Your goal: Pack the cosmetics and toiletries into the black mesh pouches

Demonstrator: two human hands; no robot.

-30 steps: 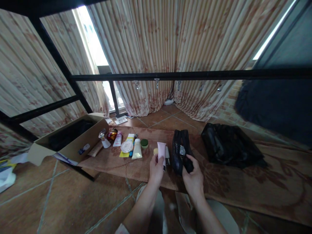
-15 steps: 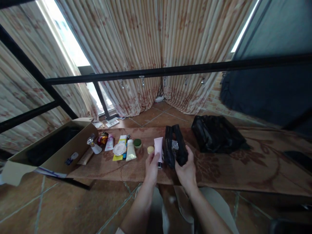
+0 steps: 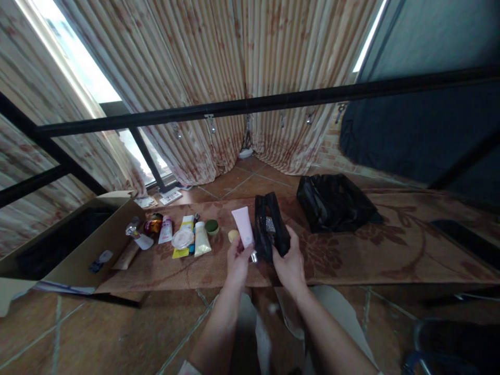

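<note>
Gripping a pink tube point(image 3: 242, 225) by its capped end, just inside the near edge of the surface point(image 3: 336, 263), the left hand point(image 3: 237, 265) hides part of it; a faint mark on the tube is too small to read. Beside it, the right hand point(image 3: 291, 264) has its fingers closed on a black pouch point(image 3: 280, 227), some out of sight behind it; something glittery point(image 3: 270, 224) inside is hard to make out. Toward the left end are a cream tube point(image 3: 202, 242), a round tub point(image 3: 183, 239) and a green-lidded jar point(image 3: 211, 226), any print illegible. At that end a cardboard box point(image 3: 80, 260), cut off by the frame, bears an unreadable label point(image 3: 100, 261). By the far edge lies a crumpled black bag point(image 3: 338, 205); past it, farther left, a white card point(image 3: 171, 196) shows blurred black print.
</note>
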